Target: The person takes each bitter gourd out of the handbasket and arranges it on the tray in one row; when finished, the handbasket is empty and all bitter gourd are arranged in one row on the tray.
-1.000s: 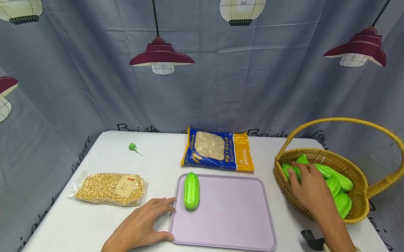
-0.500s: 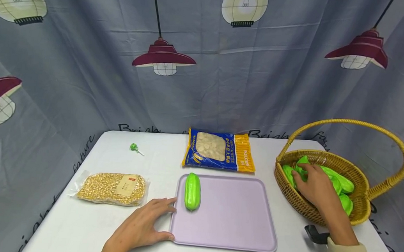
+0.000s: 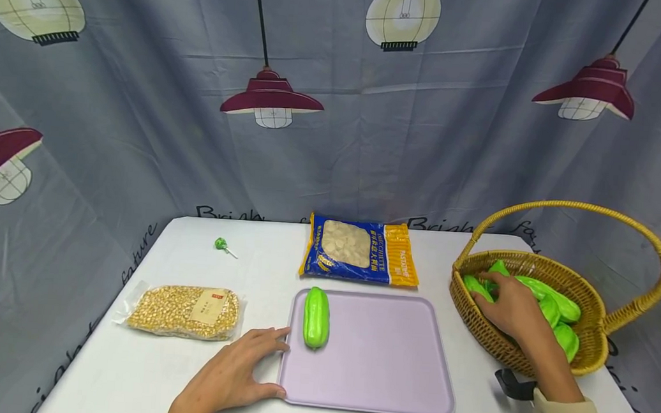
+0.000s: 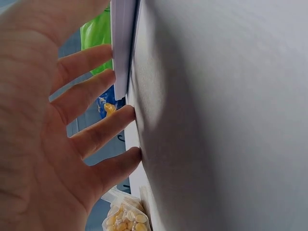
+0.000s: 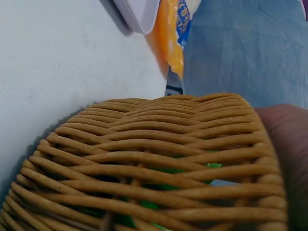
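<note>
A lilac tray lies on the white table, with a glossy, ridged, bright-green toy vegetable at its left side. Against the tray's left edge rests my left hand, fingers spread; in the left wrist view its fingertips touch the rim. My right hand reaches into a wicker basket among several green toy vegetables. Its fingers are bent down over the ones at the left, and whether they grip any is hidden. The basket wall blocks most of the right wrist view.
Behind the tray lies a blue and yellow pasta bag. A clear bag of corn kernels is at the left, a green lollipop farther back. The basket's tall handle arches above the right hand. A grey curtain hangs behind the table.
Inside the basket my right hand shifts slightly among the green toy vegetables, its fingers moving over the ones at the left. The left hand stays at the tray edge. The head view tilts slightly upward.
</note>
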The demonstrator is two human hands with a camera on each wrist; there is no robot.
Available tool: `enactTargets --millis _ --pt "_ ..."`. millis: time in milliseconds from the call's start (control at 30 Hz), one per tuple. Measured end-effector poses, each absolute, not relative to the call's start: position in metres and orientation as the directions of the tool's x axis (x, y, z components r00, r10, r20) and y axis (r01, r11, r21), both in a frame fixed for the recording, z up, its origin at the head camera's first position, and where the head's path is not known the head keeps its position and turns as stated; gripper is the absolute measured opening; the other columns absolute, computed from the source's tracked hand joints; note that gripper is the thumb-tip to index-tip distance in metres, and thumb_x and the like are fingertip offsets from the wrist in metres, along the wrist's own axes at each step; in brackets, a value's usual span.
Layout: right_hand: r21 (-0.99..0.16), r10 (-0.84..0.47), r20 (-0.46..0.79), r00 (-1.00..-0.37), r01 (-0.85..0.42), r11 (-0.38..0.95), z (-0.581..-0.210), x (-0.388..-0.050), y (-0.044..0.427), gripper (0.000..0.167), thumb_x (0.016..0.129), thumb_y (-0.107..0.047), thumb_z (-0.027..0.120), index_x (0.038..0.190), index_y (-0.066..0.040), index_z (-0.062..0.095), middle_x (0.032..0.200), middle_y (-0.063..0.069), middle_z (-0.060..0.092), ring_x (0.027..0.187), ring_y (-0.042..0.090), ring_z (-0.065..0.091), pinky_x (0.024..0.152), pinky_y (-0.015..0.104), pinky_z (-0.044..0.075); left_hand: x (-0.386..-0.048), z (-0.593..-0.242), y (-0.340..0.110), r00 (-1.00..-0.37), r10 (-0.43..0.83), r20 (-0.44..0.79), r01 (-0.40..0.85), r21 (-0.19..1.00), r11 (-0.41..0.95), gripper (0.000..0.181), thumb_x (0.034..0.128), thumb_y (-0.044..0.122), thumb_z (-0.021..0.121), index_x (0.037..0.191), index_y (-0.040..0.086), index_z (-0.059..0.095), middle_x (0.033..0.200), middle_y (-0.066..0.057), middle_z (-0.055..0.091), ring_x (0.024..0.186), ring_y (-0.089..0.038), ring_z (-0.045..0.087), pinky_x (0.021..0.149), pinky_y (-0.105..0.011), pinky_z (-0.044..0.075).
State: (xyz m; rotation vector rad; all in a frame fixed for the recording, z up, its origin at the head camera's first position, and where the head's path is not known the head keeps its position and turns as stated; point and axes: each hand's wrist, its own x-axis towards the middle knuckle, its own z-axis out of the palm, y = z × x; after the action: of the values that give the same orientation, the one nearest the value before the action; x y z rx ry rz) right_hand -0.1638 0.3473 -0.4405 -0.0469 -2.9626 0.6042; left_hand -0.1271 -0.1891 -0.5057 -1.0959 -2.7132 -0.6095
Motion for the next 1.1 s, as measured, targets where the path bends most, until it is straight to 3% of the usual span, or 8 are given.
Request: enactTargets --millis 167,267,433,567,733,1100 --pt "-0.392 0.086 0.059 -0.995 0.056 0.918 -0.434 -0.156 0.348 0.067 0.102 -0.035 0.071 0.146 0.012 0.053 0.101 0.035 0.069 0.077 0.041 0.066 0.065 0.055 0.056 -0.127 -0.506 -0.188 -0.724 0.631 0.281 0.690 0.316 0.651 0.066 0.0787 0.068 0.086 0.126 0.024 0.075 0.154 0.006 0.062 0.136 -0.020 0.062 0.107 -0.043 0.058" --pt "-0.381 0.099 0.052 -0.994 0.072 0.922 -0.432 -0.153 0.348 0.068 0.101 -0.036 0.071 0.148 0.009 0.051 0.116 0.042 0.068 0.086 0.051 0.069 0.071 0.064 0.058 -0.127 -0.505 -0.188 -0.734 0.627 0.261 0.678 0.323 0.660 0.067 0.0783 0.069 0.085 0.127 0.025 0.075 0.155 0.006 0.061 0.137 -0.020 0.061 0.107 -0.043 0.058" --pt "-0.384 0.098 0.080 -0.992 0.060 0.921 -0.433 -0.148 0.350 0.069 0.099 -0.033 0.073 0.151 0.006 0.050 0.121 0.042 0.067 0.096 0.058 0.068 0.076 0.069 0.057 -0.127 -0.504 -0.188 -0.737 0.624 0.259 0.675 0.325 0.662 0.067 0.0780 0.069 0.086 0.128 0.025 0.075 0.155 0.007 0.061 0.136 -0.019 0.061 0.107 -0.043 0.058" --pt "-0.394 0.072 0.143 -0.987 0.010 0.919 -0.432 -0.144 0.350 0.069 0.096 -0.029 0.077 0.150 0.006 0.052 0.128 0.044 0.061 0.102 0.057 0.067 0.077 0.069 0.058 -0.126 -0.504 -0.188 -0.728 0.627 0.278 0.686 0.327 0.651 0.065 0.0788 0.067 0.087 0.127 0.024 0.075 0.154 0.006 0.062 0.134 -0.019 0.062 0.106 -0.043 0.058" --pt "-0.395 0.064 0.218 -0.974 -0.028 0.918 -0.426 -0.138 0.348 0.070 0.092 -0.028 0.080 0.148 0.004 0.053 0.125 0.042 0.057 0.101 0.053 0.067 0.071 0.064 0.058 -0.127 -0.504 -0.188 -0.730 0.628 0.270 0.683 0.332 0.650 0.064 0.0795 0.066 0.087 0.127 0.024 0.075 0.154 0.007 0.062 0.135 -0.020 0.062 0.106 -0.043 0.058" --pt "-0.421 0.090 0.298 -0.950 -0.046 0.906 -0.416 -0.125 0.333 0.073 0.091 -0.029 0.084 0.151 0.000 0.054 0.122 0.035 0.060 0.101 0.052 0.067 0.069 0.060 0.057 -0.127 -0.505 -0.188 -0.739 0.625 0.251 0.672 0.326 0.665 0.066 0.0781 0.068 0.086 0.127 0.026 0.075 0.155 0.008 0.061 0.137 -0.020 0.061 0.107 -0.043 0.058"
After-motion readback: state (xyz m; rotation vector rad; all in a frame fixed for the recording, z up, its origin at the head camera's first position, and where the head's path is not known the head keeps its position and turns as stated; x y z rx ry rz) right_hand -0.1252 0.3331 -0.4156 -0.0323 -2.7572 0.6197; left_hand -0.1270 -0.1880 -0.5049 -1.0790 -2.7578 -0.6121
